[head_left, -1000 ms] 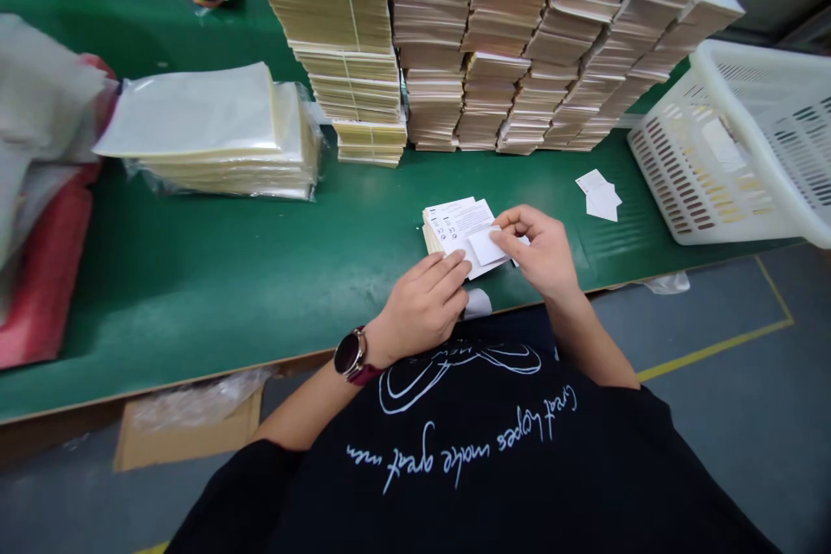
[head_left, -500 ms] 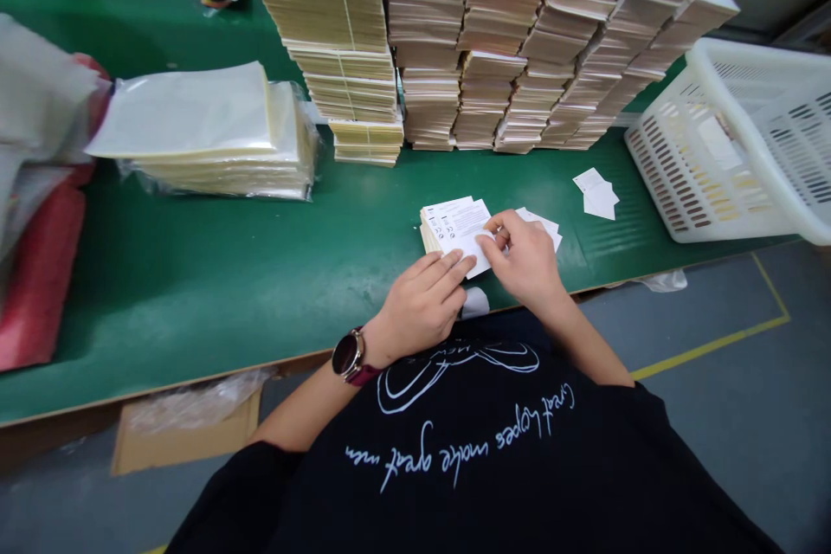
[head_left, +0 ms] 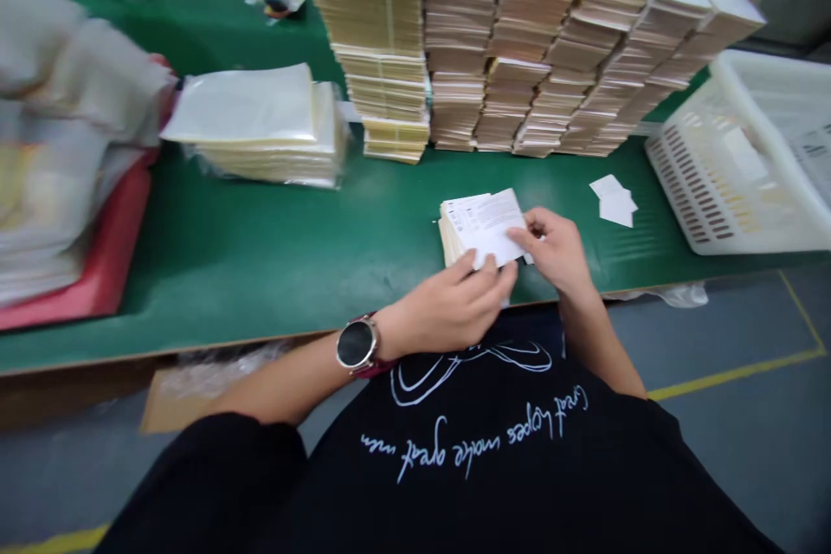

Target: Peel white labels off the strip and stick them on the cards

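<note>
A white printed card [head_left: 497, 227] lies turned at an angle over a small stack of similar cards [head_left: 450, 244] near the table's front edge. My right hand [head_left: 555, 249] pinches the card's right edge between thumb and fingers. At the card's lower edge, my left hand [head_left: 464, 299] rests its outstretched, slightly parted fingertips; it wears a round watch. Small white cards [head_left: 615, 201] lie loose to the right of my right hand. The white pieces beneath my right hand are mostly hidden.
Tall paper stacks [head_left: 467, 43] line the table's back. A bagged pile of sheets [head_left: 253, 112] lies left of them. At far left is a red tray [head_left: 120, 268] with plastic-wrapped items. A white slotted basket [head_left: 694, 190] stands right on the green table [head_left: 292, 268].
The top card has shifted and turned on the stack, its right edge now in my right hand. My left fingers have slid down to its lower edge. The camera view has swung left.
</note>
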Demonstrator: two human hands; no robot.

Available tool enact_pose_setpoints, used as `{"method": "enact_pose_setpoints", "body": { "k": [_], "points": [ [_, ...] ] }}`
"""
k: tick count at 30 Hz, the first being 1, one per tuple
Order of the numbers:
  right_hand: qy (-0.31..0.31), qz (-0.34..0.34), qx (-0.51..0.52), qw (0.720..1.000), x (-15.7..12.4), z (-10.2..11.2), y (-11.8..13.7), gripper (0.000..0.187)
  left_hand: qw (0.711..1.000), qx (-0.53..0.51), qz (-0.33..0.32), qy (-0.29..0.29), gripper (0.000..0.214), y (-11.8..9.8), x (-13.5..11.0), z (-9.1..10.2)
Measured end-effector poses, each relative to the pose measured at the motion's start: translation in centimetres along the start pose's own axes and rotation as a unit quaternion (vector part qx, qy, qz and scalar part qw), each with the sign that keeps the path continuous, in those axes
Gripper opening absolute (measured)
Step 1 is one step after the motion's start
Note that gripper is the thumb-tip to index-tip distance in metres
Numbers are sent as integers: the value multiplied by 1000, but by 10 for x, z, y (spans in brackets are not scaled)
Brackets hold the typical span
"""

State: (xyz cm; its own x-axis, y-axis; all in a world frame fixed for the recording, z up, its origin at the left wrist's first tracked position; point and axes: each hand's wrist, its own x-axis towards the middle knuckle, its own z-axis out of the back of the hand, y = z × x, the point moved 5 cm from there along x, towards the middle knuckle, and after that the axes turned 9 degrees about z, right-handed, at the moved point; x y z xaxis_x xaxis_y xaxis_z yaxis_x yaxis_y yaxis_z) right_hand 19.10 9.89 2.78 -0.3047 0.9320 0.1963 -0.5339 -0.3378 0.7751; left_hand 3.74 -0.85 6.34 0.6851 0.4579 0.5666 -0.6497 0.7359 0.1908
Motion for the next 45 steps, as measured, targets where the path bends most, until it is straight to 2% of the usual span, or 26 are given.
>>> {"method": "enact_pose_setpoints", "body": {
  "k": [2, 4, 7, 11, 14, 16, 18, 20, 23, 24, 26, 28, 30, 32, 35, 41, 45],
  "points": [
    [-5, 41, -79, 996, -2, 1, 4, 24, 995, 52, -81, 23, 28, -9, 10, 12],
    [-29, 98, -172, 980, -4, 2, 9, 25, 984, 91, -141, 61, 32, -15, 17, 16],
    [-94, 144, -242, 955, -8, 3, 16, 23, 970, 125, -182, 106, 38, -21, 23, 15],
    [-197, 92, -107, 970, -17, 23, 12, 18, 956, 149, -213, 133, 45, -29, 30, 13],
    [-292, 65, -49, 953, -26, 51, -5, 11, 953, 151, -218, 146, 43, -32, 36, 13],
    [-320, 48, -58, 945, -33, 67, -24, 8, 953, 142, -215, 159, 41, -32, 39, 11],
    [-294, 10, -98, 951, -37, 74, -48, 8, 956, 126, -209, 165, 38, -32, 41, 8],
    [-238, -23, -203, 950, -42, 75, -66, 12, 961, 103, -200, 161, 36, -31, 42, 5],
    [-205, -2, -334, 920, -54, 69, -67, 27, 971, 65, -182, 144, 32, -29, 45, 2],
    [-213, 24, -324, 922, -59, 66, -60, 31, 973, 53, -176, 139, 30, -28, 46, 1],
    [-198, 77, -212, 954, -68, 59, -44, 35, 977, 31, -162, 134, 28, -27, 49, 1],
    [-141, 99, -74, 982, -77, 50, -27, 38, 981, 15, -143, 129, 26, -26, 52, 0],
    [-79, 88, 9, 993, -84, 43, -15, 41, 986, 10, -123, 115, 24, -26, 56, -1],
    [-37, 70, 34, 996, -90, 40, -9, 40, 989, 11, -111, 93, 22, -26, 58, -2],
    [-9, 51, 46, 998, -95, 37, -11, 40, 991, 13, -110, 76, 21, -29, 62, -3],
    [-23, 17, 68, 997, -100, 36, -22, 35, 990, 0, -96, 107, 30, -27, 69, 0],
    [-17, 1, 78, 997, -102, 36, -25, 24, 993, -14, -69, 99, 31, -24, 71, 1]
  ]
}}
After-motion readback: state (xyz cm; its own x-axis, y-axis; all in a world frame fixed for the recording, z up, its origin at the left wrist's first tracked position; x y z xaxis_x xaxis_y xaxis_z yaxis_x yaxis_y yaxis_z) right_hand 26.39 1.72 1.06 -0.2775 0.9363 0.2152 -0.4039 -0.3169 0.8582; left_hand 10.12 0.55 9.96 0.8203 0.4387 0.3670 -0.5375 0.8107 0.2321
